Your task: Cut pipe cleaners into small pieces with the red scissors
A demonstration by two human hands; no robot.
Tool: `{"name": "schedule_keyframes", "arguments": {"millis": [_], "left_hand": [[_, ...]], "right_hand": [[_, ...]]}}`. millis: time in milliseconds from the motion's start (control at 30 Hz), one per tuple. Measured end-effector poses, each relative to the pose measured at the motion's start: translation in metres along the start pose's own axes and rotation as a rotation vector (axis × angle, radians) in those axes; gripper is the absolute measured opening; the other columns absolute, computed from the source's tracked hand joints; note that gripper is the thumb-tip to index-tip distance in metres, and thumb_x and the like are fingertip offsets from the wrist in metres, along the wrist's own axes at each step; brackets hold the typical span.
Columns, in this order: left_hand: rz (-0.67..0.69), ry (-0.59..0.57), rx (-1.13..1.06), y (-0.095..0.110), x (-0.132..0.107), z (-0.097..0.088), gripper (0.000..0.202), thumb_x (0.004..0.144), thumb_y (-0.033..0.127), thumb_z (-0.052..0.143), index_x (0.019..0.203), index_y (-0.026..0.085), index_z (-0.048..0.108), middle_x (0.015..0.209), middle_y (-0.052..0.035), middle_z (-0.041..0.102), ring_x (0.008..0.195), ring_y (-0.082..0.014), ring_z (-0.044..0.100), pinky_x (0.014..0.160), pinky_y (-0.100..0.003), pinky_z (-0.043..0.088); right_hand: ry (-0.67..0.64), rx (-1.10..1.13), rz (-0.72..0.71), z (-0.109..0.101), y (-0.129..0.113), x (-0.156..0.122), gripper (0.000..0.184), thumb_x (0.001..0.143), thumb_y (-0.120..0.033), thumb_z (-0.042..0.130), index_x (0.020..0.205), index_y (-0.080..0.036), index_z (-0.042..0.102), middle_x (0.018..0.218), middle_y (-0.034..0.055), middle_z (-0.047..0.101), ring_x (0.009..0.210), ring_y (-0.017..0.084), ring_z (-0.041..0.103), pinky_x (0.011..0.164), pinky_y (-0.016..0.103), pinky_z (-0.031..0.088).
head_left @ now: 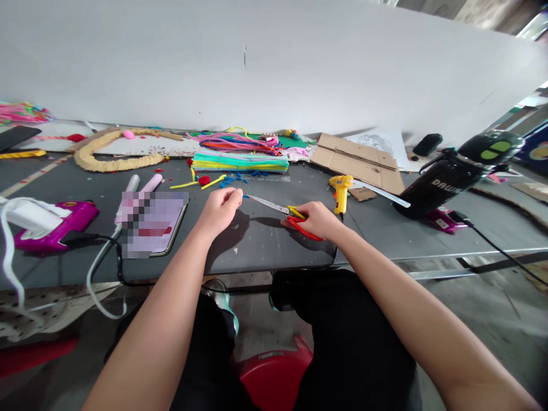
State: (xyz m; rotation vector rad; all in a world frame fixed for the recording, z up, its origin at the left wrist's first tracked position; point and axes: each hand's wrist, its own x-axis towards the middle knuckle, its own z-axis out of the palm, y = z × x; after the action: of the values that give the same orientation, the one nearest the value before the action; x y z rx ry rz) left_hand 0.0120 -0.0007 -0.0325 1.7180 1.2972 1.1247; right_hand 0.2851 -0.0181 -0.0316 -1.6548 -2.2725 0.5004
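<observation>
**Scissors held to blue pipe-cleaner bit**

Scissors are held low over the grey worktop. The red and yellow handles are enclosed by the right hand, grip closed on them, blades pointed left. At the blade tip a blue pipe-cleaner bit is pinched tight in the left hand grip. A yellow glue gun is stood just beside the right hand — a pipe-cleaner stack is laid behind.

"dawn" on black bottle.

two glue guns, one scissors, one bottle
</observation>
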Motion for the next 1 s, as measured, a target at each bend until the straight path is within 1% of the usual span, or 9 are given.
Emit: {"name": "schedule_keyframes", "arguments": {"millis": [167, 333, 567, 1000], "left_hand": [[-0.015, 0.026, 0.012, 0.0004, -0.0001, 0.0001, 0.039, 0.092, 0.042, 0.049, 0.06, 0.02, 0.043, 0.054, 0.0035, 0.036, 0.05, -0.0102, 0.031, 0.052, -0.03, 0.022], [-0.009, 0.029, 0.013, 0.001, -0.0002, -0.0001, 0.041, 0.092, 0.043, 0.049, 0.059, 0.019, 0.041, 0.054, 0.0038, 0.035, 0.05, -0.0099, 0.031, 0.052, -0.03, 0.022], [0.011, 0.015, 0.024, 0.0024, -0.0004, -0.0008, 0.04, 0.092, 0.043, 0.049, 0.06, 0.019, 0.043, 0.054, 0.0033, 0.036, 0.051, -0.0108, 0.032, 0.053, -0.029, 0.023], [0.001, 0.008, 0.027, 0.0033, -0.0008, -0.0005, 0.04, 0.091, 0.043, 0.049, 0.06, 0.02, 0.043, 0.054, 0.003, 0.037, 0.05, -0.0111, 0.032, 0.052, -0.029, 0.023]], "right_hand": [[0.008, 0.054, -0.009, -0.0026, -0.0015, -0.0038, 0.05, 0.074, -0.063, 0.062, 0.06, -0.019, 0.044, 0.061, -0.0024, 0.039, 0.063, 0.011, 0.028, 0.056, 0.027, 0.022], [-0.001, 0.031, -0.016, -0.0026, -0.0013, -0.004, 0.049, 0.074, -0.061, 0.062, 0.06, -0.019, 0.041, 0.06, -0.0031, 0.036, 0.062, 0.011, 0.028, 0.055, 0.027, 0.022], [-0.026, 0.024, -0.02, -0.0017, 0.0, -0.0023, 0.049, 0.074, -0.062, 0.062, 0.06, -0.019, 0.043, 0.06, -0.0026, 0.039, 0.062, 0.011, 0.03, 0.056, 0.027, 0.022], [-0.014, -0.016, -0.034, -0.0007, 0.0004, -0.0013, 0.047, 0.076, -0.061, 0.061, 0.06, -0.019, 0.045, 0.06, -0.0023, 0.04, 0.062, 0.011, 0.031, 0.057, 0.029, 0.021]]}}
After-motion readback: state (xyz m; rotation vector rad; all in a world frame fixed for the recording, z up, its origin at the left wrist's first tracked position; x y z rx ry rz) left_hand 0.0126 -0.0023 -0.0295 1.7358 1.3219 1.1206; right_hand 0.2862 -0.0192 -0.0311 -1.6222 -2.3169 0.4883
